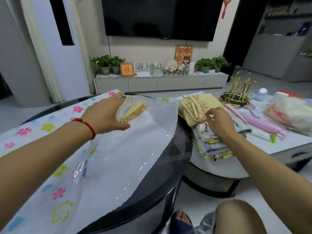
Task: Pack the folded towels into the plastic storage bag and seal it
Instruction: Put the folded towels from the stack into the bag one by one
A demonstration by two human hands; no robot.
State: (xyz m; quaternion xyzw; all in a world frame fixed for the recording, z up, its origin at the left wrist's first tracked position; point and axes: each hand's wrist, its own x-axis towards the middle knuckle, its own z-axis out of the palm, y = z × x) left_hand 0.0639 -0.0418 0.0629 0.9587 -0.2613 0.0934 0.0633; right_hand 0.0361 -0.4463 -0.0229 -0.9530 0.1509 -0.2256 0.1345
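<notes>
Left hand, fingers spread wide, presses the clear flower-printed plastic storage bag on the dark round glass table; right hand pinches the stacked folded towels

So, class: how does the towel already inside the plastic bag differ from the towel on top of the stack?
The bagged towel lies flat under clear plastic, beside the open left hand; the top stack towel sits uncovered and rumpled, pinched by the right hand. The bagged towel lies alone; the other caps a pile. Both are yellow with orange markings.
</notes>
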